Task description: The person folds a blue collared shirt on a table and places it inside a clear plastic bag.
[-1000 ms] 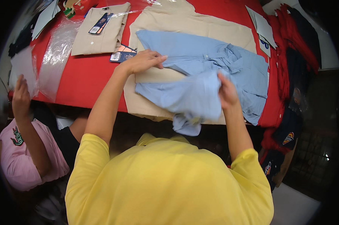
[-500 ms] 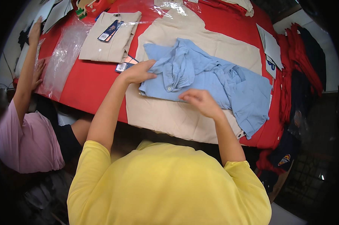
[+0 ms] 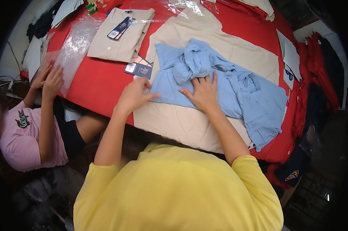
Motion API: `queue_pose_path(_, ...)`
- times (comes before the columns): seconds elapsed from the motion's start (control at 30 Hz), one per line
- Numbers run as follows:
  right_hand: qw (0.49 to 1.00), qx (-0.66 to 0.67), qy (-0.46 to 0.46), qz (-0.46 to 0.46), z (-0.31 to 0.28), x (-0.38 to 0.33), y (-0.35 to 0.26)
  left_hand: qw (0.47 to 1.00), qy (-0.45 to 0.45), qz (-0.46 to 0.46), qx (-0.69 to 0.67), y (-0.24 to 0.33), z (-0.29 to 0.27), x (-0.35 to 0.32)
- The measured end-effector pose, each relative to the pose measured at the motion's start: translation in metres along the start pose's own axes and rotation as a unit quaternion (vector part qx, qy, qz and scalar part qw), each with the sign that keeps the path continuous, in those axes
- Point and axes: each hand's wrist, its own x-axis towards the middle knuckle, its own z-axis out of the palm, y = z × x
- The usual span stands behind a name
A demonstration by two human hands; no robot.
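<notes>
A light blue shirt (image 3: 232, 92) lies partly folded and rumpled, with a bunched part near its upper left. Under it a beige cloth (image 3: 174, 121) is spread over the red table. My right hand (image 3: 204, 91) lies on the blue shirt with its fingers spread, just below the bunch. At the shirt's left edge is my left hand (image 3: 136, 94), thumb and fingers apart, with nothing in it. Dark hang tags (image 3: 138, 69) rest just beyond my left hand, beside a folded beige shirt (image 3: 118, 34) that carries a tag of its own.
Clear plastic bags (image 3: 77, 46) lie on the red table cover (image 3: 93, 86) at left. A co-worker in a pink shirt (image 3: 20, 140) sits there, hands together. White cards (image 3: 289, 54) are at the right edge, near hanging red garments (image 3: 303, 77).
My right hand has come down flat onto the blue shirt, and my left hand has drawn back from its left edge. The bunched part looks rearranged. The co-worker's hands have come together.
</notes>
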Motion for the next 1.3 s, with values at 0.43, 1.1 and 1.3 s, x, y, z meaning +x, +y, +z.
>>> queue_pose_path(0.43,0.999,0.044,-0.005,0.000,-0.001,0.001,0.005,0.911,0.050,-0.130,-0.388,-0.035,0.036,-0.029)
queue_pose_path(1.1,0.999,0.036,-0.005,-0.007,-0.004,0.001,0.003,0.904,-0.001,-0.120,-0.410,-0.041,0.022,-0.008)
queue_pose_path(1.3,0.999,0.039,0.024,-0.017,-0.003,0.001,0.005,0.933,0.144,-0.095,-0.316,-0.023,0.055,-0.006)
